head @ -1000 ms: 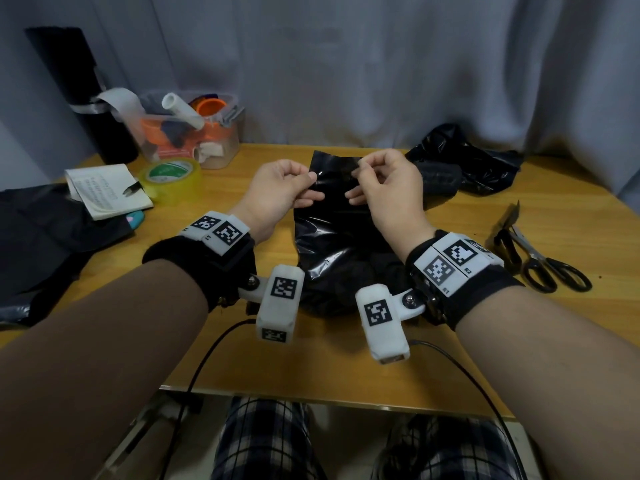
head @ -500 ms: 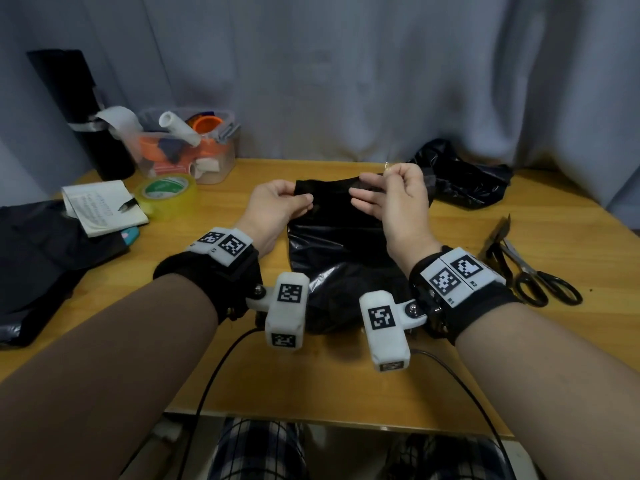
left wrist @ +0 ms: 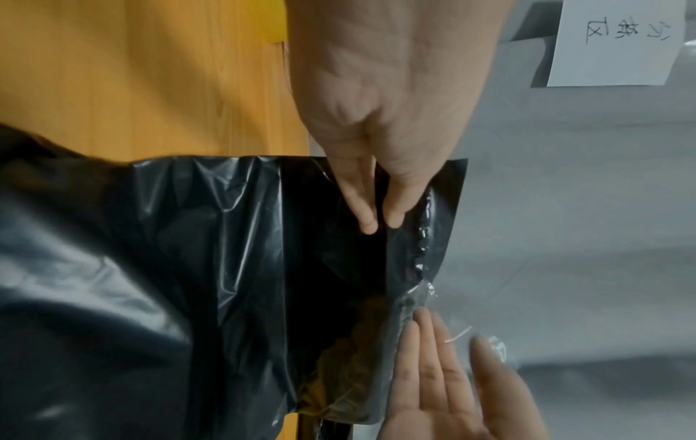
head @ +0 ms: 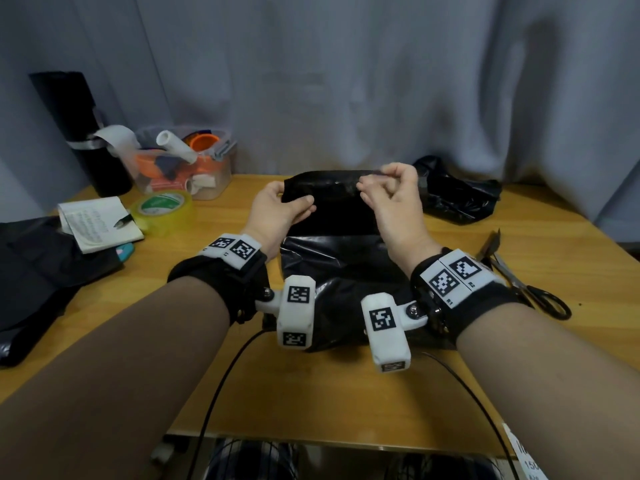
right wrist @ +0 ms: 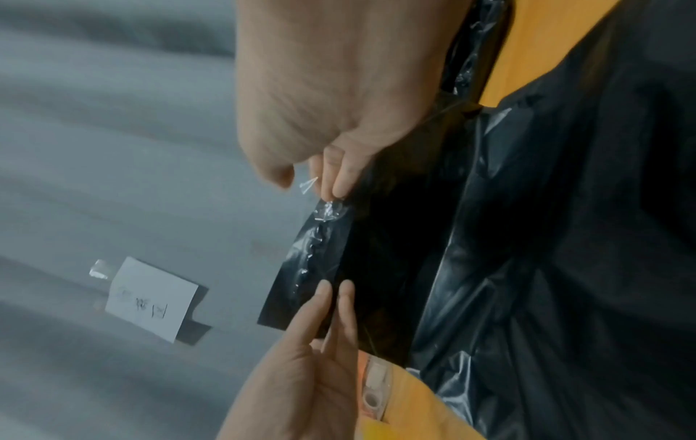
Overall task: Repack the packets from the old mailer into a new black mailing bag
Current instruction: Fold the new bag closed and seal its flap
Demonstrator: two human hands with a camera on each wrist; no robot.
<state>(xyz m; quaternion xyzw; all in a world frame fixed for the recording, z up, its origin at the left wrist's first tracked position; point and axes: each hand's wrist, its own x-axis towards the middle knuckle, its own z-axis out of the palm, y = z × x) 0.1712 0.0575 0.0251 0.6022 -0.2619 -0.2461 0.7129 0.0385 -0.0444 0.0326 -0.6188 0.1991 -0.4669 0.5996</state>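
The new black mailing bag [head: 339,258] lies on the table in front of me, bulging at its near end, its contents hidden. Its flap [head: 329,199] stands raised at the far end. My left hand [head: 294,202] pinches the flap's left part, thumb in front and fingers [left wrist: 380,214] laid flat on it. My right hand [head: 367,185] pinches a clear strip [right wrist: 327,208] that is crinkled and partly lifted along the flap's edge [left wrist: 423,238]. The crumpled old black mailer [head: 457,195] lies at the back right, behind my right hand.
Scissors [head: 526,285] lie to the right of my right wrist. At the back left are a roll of tape [head: 162,209], a clear box of oddments [head: 183,164], a notebook [head: 97,223] and a black roll [head: 79,133]. Black sheets [head: 34,271] cover the left edge.
Both hands have moved apart along the flap and lifted it upright. The right hand has drawn the clear strip to the right, and the left now holds the flap near its left corner.
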